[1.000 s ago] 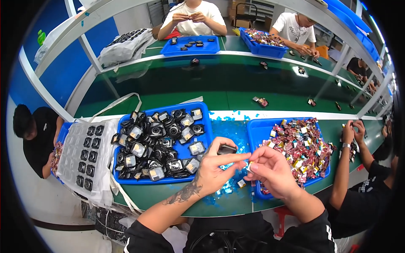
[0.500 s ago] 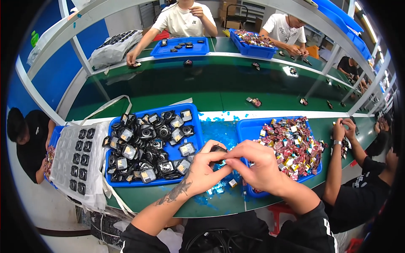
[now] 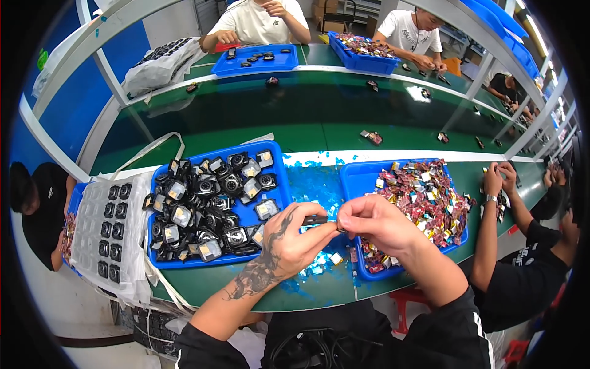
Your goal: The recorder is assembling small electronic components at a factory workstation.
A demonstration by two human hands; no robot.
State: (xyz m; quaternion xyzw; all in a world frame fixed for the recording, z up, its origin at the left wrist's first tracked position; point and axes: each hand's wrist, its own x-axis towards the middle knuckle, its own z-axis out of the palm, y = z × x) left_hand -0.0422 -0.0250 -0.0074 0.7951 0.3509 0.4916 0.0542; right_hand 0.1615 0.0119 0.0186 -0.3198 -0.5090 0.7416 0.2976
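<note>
My left hand (image 3: 292, 242) grips a small black watch case (image 3: 315, 219) edge-on between thumb and fingers, over the near edge of the bench. At the case's right end my right hand (image 3: 381, 224) is closed in a pinch; what its fingertips hold is hidden. On the left, a blue tray (image 3: 279, 161) holds a heap of black watch cases (image 3: 209, 184), several with clear covers. To the right of my hands stands another blue tray (image 3: 353, 184), heaped with small red, white and yellow electronic parts (image 3: 424, 209).
Blue film scraps (image 3: 313, 178) litter the bench between the trays. A white moulded tray (image 3: 101, 227) with watch cases stands far left. Beyond lies a green conveyor belt (image 3: 246, 120) carrying scattered parts. Co-workers sit opposite and at both sides. A white frame post (image 3: 52, 144) rises at left.
The watch case now shows more plainly as my right hand has shifted slightly away from it. Across the belt, a person's hand has drawn back from a part near the left end.
</note>
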